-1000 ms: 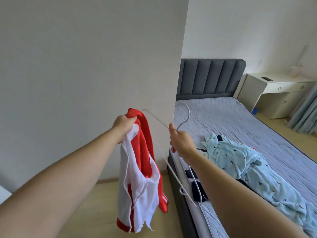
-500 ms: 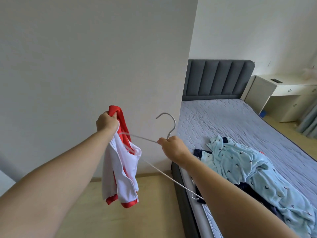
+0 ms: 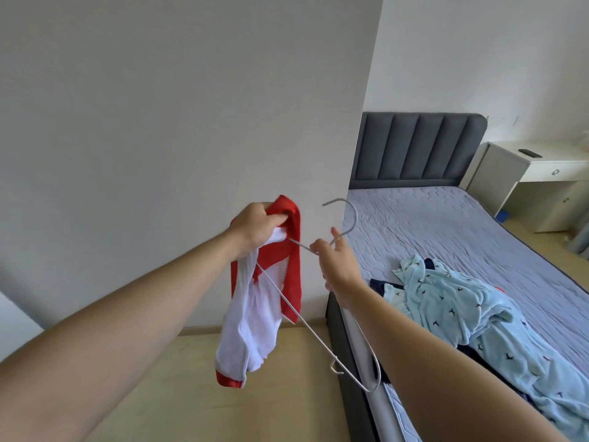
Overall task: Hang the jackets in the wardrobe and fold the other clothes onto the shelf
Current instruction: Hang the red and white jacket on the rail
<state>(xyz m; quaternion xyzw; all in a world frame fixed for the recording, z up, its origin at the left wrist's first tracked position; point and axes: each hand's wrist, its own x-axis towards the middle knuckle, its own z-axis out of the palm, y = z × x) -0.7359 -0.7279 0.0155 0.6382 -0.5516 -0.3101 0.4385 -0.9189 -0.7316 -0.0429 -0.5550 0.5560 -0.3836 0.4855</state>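
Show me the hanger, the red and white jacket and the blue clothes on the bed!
hanger (image 3: pixel 354 215), head view, on the curve of its hook.
red and white jacket (image 3: pixel 251 327), head view, on its white part.
blue clothes (image 3: pixel 446 301), head view, on the crumpled middle.

A plain white wall (image 3: pixel 159 122) fills the left and ends at an outer corner. Past it a second white wall (image 3: pixel 478 52) backs a bed (image 3: pixel 357 416) with a dark grey channelled headboard (image 3: pixel 420 148) and a grey quilted mattress (image 3: pixel 446 224). A white desk (image 3: pixel 548 162) stands just beside the bed's head end, and pale wood floor (image 3: pixel 178 393) meets the near wall under soft, even light.
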